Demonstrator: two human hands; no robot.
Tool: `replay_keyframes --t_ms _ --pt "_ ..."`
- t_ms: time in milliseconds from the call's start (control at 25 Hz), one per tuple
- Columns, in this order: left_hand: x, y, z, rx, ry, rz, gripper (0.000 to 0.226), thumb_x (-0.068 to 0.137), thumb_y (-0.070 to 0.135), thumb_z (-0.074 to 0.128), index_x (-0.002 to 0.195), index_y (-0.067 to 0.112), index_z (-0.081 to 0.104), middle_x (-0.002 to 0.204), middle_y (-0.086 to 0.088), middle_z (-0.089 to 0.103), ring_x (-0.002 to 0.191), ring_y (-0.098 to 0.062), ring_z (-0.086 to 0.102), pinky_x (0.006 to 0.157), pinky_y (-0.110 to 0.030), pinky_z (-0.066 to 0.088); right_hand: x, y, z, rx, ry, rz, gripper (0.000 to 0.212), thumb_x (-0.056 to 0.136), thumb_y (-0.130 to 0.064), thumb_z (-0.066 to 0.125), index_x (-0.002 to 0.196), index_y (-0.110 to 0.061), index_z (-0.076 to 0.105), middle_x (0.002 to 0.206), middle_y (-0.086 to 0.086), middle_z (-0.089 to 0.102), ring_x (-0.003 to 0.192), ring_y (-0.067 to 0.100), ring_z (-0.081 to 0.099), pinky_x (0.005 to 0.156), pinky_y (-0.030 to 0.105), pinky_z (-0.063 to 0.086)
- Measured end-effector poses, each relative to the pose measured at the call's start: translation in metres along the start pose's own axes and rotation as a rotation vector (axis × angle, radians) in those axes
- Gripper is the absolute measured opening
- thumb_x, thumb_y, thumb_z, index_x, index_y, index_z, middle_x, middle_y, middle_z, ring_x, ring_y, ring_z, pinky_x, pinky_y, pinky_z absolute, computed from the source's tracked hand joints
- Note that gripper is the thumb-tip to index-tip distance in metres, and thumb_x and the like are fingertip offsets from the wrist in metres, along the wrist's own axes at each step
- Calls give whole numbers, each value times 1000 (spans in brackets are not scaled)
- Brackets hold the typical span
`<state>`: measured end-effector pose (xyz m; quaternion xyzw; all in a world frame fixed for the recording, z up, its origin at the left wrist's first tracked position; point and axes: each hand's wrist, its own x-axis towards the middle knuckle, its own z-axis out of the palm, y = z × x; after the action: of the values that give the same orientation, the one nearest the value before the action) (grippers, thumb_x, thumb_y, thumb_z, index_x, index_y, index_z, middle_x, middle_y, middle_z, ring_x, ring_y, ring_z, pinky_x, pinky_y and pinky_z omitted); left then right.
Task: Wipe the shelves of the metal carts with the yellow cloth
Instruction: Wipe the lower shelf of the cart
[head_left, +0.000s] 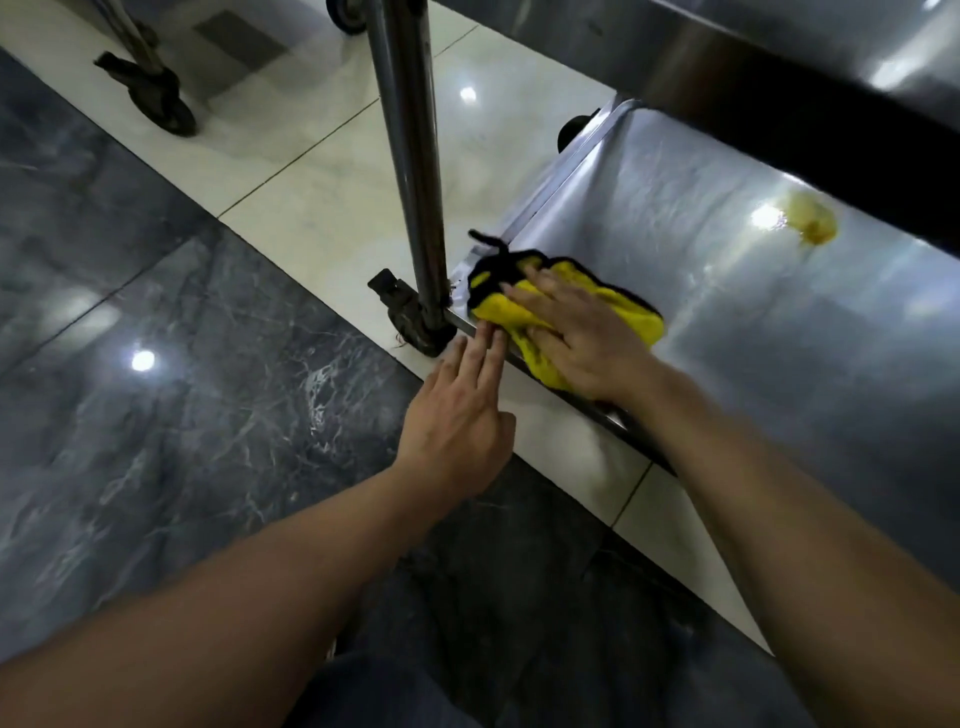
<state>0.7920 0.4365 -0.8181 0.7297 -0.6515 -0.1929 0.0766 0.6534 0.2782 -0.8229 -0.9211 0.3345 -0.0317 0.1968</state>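
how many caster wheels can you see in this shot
4: one under the post beside the yellow cloth, one at the shelf's far corner, one upper left, one at the top edge. Others may be hidden.

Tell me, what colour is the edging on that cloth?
Black: the yellow cloth has a black trim, clearest at its far end in the head view.

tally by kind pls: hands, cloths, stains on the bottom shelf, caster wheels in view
Hands: 2, left hand and right hand
Cloths: 1, yellow cloth
Stains on the bottom shelf: 1, brownish stain
Caster wheels: 4
Total: 8
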Motion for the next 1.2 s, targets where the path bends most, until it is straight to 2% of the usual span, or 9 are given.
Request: replay_keyframes --t_ms 120,240,320,480,560,920,1040,1120,1200 --pt "-3 1 -1 31 16 6 79 99 31 39 162 20 -7 170 0 -14 157 -22 -9 126 -35 -2 -36 19 -4 27 54 78 54 103 -30 41 156 -34 32 166 3 25 154 22 21 123 37 15" --pt "-2 2 0 -37 20 4 79 98 27 42 162 21 -4 170 1 -12 157 -21 -9 128 -34 0 -46 19 5 -62 314 688 59 103 -35 33 160 -25 24 166 13 22 154 29 19 126 44 11" --pt "-2 2 0 -63 8 9 81 97 26 44 162 21 -4 169 1 -13 157 -20 -9 128 -34 2 -20 -5 14 -46 393 921 61 105 -38 32 161 -22 18 167 15 15 155 29 14 126 45 6" --pt "-1 2 5 11 32 -6 80 98 30 42 162 18 -6 169 -2 -13 157 -23 -6 128 -37 8 58 -48 16 86 287 625 62 104 -42 31 162 -27 14 169 12 6 157 27 3 127 44 0" --pt "-1 2 7 123 52 -23 78 100 33 39 162 16 -6 170 -4 -12 157 -26 -4 127 -39 7 59 -49 17 110 273 594 62 103 -41 32 161 -31 14 170 8 5 157 25 2 127 42 0" --pt "3 23 2 113 86 -97 68 99 26 42 160 10 16 169 -11 10 155 -36 11 125 -48 17 -170 43 -1 -35 501 1206 61 103 -26 35 161 -15 19 165 22 18 154 33 17 126 39 8" --pt "3 25 7 29 95 -65 67 97 21 46 158 4 22 168 -17 14 153 -35 18 124 -48 23 -175 49 -6 -11 545 1382 60 103 -26 34 160 -13 21 164 22 21 153 36 19 125 43 11" --pt "5 25 12 18 98 -61 68 97 22 45 158 2 20 168 -19 12 154 -34 15 125 -46 20 -139 32 -6 -143 508 1234 58 101 -30 30 156 -14 29 159 19 34 147 36 30 121 46 20" --pt "8 27 14 35 101 -72 69 97 24 44 158 2 19 167 -20 11 155 -34 14 126 -45 18 -86 10 -1 -146 458 993 57 102 -36 30 158 -21 28 161 14 32 149 31 27 123 42 16"
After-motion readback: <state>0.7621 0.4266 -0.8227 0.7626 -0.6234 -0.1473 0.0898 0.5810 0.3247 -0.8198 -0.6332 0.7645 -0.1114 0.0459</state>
